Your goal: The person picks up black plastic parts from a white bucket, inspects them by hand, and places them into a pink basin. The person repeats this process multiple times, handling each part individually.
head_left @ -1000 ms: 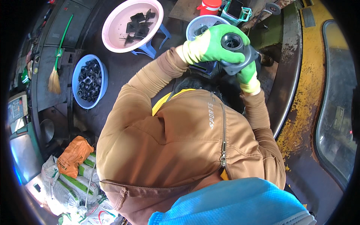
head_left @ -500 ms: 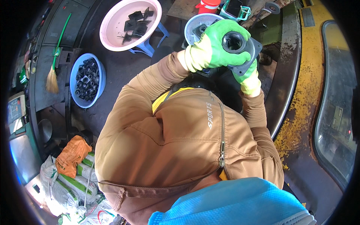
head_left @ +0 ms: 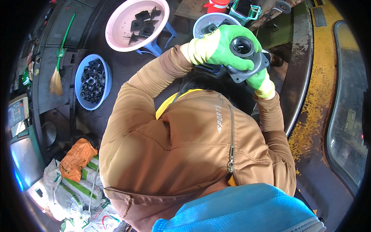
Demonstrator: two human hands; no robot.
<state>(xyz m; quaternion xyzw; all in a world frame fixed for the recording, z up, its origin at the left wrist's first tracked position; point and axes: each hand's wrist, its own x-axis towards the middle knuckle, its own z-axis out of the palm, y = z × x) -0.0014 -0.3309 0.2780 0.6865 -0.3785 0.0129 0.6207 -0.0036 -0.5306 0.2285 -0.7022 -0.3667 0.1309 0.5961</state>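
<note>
A black part with a round collar and a square flange (head_left: 253, 69) is held up in front of me, tilted so that its round opening faces up. My left hand (head_left: 226, 44), in a green and yellow glove, is wrapped round the collar from the far left side. Close behind the flange, on the right, is my right hand (head_left: 258, 83) in a matching glove. The flange hides its fingers, so its grip does not show. A small pale tip shows at the flange's far right edge; I cannot make out what it belongs to.
Beyond my hands stands a pale blue basket (head_left: 206, 22) with black parts. A pink basin (head_left: 112, 29) on a blue stool holds black pieces; a blue basin (head_left: 78, 83) holds several more. Yellow machinery (head_left: 319, 89) borders the right. Sacks (head_left: 69, 191) lie lower left.
The flange has turned, with one corner now pointing more toward me. My hands and the part have shifted slightly right in view; the surroundings have shifted a little too.
</note>
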